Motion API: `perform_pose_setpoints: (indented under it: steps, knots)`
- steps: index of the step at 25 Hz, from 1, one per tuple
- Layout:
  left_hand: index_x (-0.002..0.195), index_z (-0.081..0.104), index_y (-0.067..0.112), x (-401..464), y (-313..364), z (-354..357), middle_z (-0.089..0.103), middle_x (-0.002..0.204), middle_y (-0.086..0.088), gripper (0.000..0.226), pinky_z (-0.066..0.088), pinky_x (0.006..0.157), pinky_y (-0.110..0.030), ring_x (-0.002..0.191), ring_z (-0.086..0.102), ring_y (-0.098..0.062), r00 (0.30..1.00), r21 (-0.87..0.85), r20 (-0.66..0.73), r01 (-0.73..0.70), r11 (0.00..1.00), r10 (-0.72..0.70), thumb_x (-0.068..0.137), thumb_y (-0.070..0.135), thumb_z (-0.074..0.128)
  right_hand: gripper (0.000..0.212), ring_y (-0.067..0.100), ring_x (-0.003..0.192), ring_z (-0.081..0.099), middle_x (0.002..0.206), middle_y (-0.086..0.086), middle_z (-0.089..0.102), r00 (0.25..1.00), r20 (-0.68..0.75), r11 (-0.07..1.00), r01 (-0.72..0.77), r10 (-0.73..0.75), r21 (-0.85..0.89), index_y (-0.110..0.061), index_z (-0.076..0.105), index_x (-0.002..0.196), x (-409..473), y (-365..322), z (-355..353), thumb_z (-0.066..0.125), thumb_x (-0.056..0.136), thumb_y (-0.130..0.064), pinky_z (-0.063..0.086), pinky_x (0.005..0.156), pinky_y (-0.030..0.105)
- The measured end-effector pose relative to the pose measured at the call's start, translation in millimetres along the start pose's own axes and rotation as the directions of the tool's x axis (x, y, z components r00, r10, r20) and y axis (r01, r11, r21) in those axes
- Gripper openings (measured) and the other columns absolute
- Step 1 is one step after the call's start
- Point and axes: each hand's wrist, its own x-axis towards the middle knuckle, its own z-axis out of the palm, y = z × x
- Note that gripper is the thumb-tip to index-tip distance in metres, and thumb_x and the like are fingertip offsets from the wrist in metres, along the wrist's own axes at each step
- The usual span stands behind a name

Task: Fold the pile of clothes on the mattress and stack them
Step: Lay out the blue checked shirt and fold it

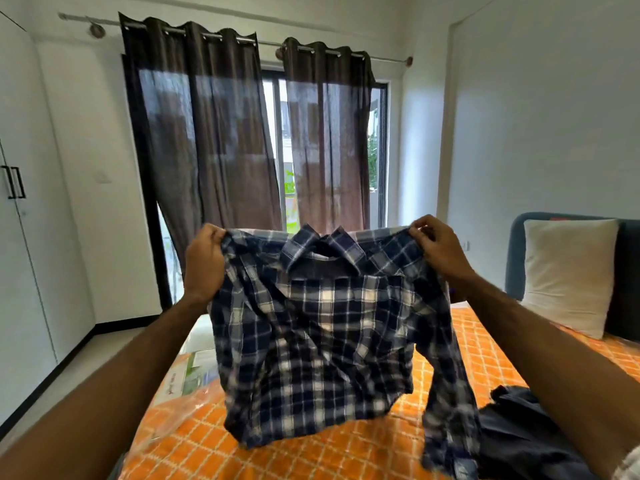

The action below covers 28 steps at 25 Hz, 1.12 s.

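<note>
navy-and-white plaid cotton shirt with a pointed collar, held up in the air over the orange diamond-patterned bedsheet on the mattress, collar at the top between the two grips, body hanging below them, hem just above the sheet. left hand pinching the shoulder seam with curled fingers; right hand pinching the opposite shoulder the same way. one long sleeve trailing down below the right grip, its cuff near the sheet; the other sleeve bunched against the body under the left grip. fabric blurred, probably mid-shake.

likely step: spreading the shirt before laying it down. best done by keeping both pinches level at the seams, pulling gently apart to take out the creases, then lowering flat onto the sheet with sleeves out to the sides. risk: the bunched sleeve getting trapped underneath.

below and beyond the right grip, a dark blue crumpled garment waiting on the sheet. farther past that, a white square pillow. behind both grips, brown sheer curtains.
</note>
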Motion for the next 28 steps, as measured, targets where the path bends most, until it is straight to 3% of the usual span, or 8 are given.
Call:
perform_pose_setpoints:
  steps: [2, 4, 8, 12, 15, 23, 26, 28]
  knots:
    - [0.094, 0.051, 0.008, 6, 15, -9, 0.054, 0.088, -0.012, 0.021, 0.042, 0.075, -0.04, 0.083, 0.052, -0.024, 0.992, -0.237, -0.108, 0.044, 0.971, -0.072, 0.108, 0.02, 0.039, 0.009, 0.017, 0.07, 0.065, 0.077, 0.003, 0.069, 0.994, 0.105, 0.955, 0.009, -0.042, 0.295, -0.011, 0.063, 0.089, 2, -21, -18, 0.061, 0.098, -0.008, 0.053, 0.063, 0.024]
    - [0.093, 0.047, 0.014, 13, 24, -23, 0.049, 0.087, -0.008, 0.02, 0.039, 0.074, -0.035, 0.08, 0.046, -0.015, 0.981, -0.219, -0.173, -0.126, 0.968, 0.088, 0.109, 0.021, 0.037, 0.009, 0.013, 0.063, 0.06, 0.069, 0.002, 0.066, 0.984, 0.173, 0.905, -0.033, -0.045, 0.423, -0.009, 0.062, 0.085, 4, -30, -33, 0.064, 0.094, -0.008, 0.05, 0.06, 0.021]
    - [0.09, 0.051, 0.017, 23, 25, -25, 0.055, 0.088, -0.006, 0.022, 0.042, 0.071, -0.041, 0.079, 0.048, -0.016, 0.959, 0.082, 0.004, -0.282, 0.956, 0.282, 0.108, 0.024, 0.041, 0.014, 0.006, 0.068, 0.061, 0.077, -0.003, 0.068, 0.996, -0.072, 0.997, -0.06, 0.055, -0.058, -0.017, 0.065, 0.085, 19, -15, -15, 0.07, 0.095, -0.025, 0.047, 0.067, 0.024]
    - [0.093, 0.056, 0.017, 27, 33, -41, 0.063, 0.084, -0.004, 0.029, 0.04, 0.06, -0.034, 0.067, 0.05, -0.014, 0.924, 0.327, 0.002, -0.361, 0.874, 0.381, 0.107, 0.038, 0.041, 0.019, 0.013, 0.078, 0.063, 0.084, -0.005, 0.067, 0.977, -0.209, 0.989, 0.006, -0.037, -0.149, -0.016, 0.065, 0.094, 27, -15, -13, 0.062, 0.1, -0.034, 0.05, 0.075, 0.031]
    - [0.089, 0.057, 0.017, 23, 27, -56, 0.064, 0.073, -0.007, 0.032, 0.039, 0.056, -0.035, 0.057, 0.054, -0.026, 0.914, 0.415, 0.105, -0.399, 0.817, 0.393, 0.105, 0.042, 0.046, 0.024, 0.02, 0.083, 0.062, 0.087, 0.0, 0.066, 0.983, -0.162, 0.973, 0.048, -0.086, -0.227, -0.014, 0.068, 0.097, 21, -15, -21, 0.053, 0.104, -0.031, 0.051, 0.079, 0.039]
    - [0.079, 0.065, 0.005, 15, 16, -91, 0.066, 0.075, -0.009, 0.025, 0.042, 0.067, -0.017, 0.069, 0.059, -0.018, 0.917, 0.04, 0.345, -0.227, 0.973, 0.2, 0.098, 0.021, 0.062, 0.036, 0.018, 0.068, 0.062, 0.073, 0.013, 0.068, 0.994, 0.107, 0.999, 0.0, 0.005, -0.047, -0.004, 0.075, 0.083, 0, -34, -51, 0.069, 0.093, -0.038, 0.05, 0.065, 0.027]
    - [0.076, 0.06, 0.002, 14, 26, -93, 0.062, 0.069, -0.001, 0.037, 0.043, 0.064, -0.022, 0.066, 0.055, -0.013, 0.913, -0.171, 0.405, 0.031, 0.985, 0.041, 0.104, 0.026, 0.051, 0.052, 0.021, 0.07, 0.066, 0.076, 0.01, 0.071, 0.959, 0.256, 0.986, -0.145, 0.118, 0.088, 0.0, 0.074, 0.091, -5, -52, -57, 0.06, 0.09, -0.051, 0.055, 0.062, 0.023]
    - [0.072, 0.055, 0.009, 10, 33, -96, 0.058, 0.058, 0.008, 0.041, 0.044, 0.057, -0.019, 0.055, 0.052, -0.005, 0.923, -0.393, 0.378, 0.224, 0.892, -0.065, 0.107, 0.03, 0.045, 0.054, 0.021, 0.072, 0.071, 0.08, 0.009, 0.075, 0.92, 0.336, 0.952, -0.266, 0.203, 0.153, -0.006, 0.073, 0.096, -9, -57, -60, 0.056, 0.088, -0.056, 0.058, 0.064, 0.025]
